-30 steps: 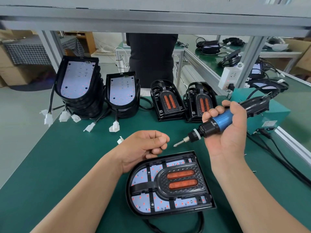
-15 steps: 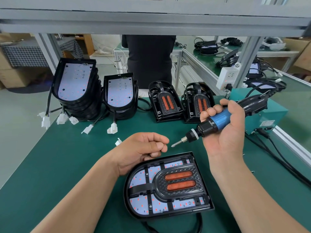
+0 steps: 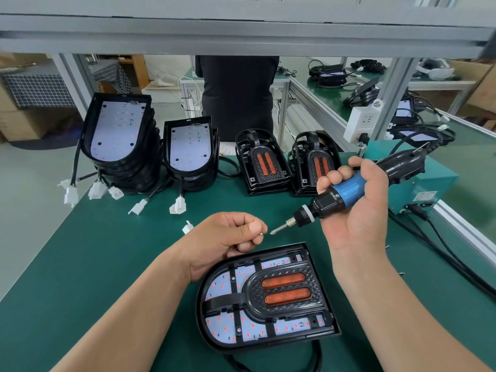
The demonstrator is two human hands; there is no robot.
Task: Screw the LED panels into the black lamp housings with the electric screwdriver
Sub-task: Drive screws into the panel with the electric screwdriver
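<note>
Closest to the person, a black lamp housing (image 3: 265,299) lies flat on the green table (image 3: 80,264). Its LED panel (image 3: 222,285) sits inside it. The long way of the housing runs left to right, with the round end on the left and the straight end on the right.

Just above it are the two hands. The left hand (image 3: 228,237) is curled, and it pinches a tiny screw (image 3: 261,233) at its fingertips. A second ago this hand looked like a closed fist and no screw showed. Now the screw peeps out, just beside the tip of the tool. It looks like the person is about to put the screw on the bit, so no screw is going in yet.

The right hand (image 3: 357,210) grips the blue middle of the electric screwdriver (image 3: 346,190), as it did before. The tool is held in the air. Its long way runs from low on the left to high on the right. The bit points left and a little down, at the left fingers and not at the housing.

Farther back stand stacks of more housings with panels (image 3: 118,140), and black covers with orange strips (image 3: 261,162). Behind the table stands a person in dark clothes (image 3: 236,98).
</note>
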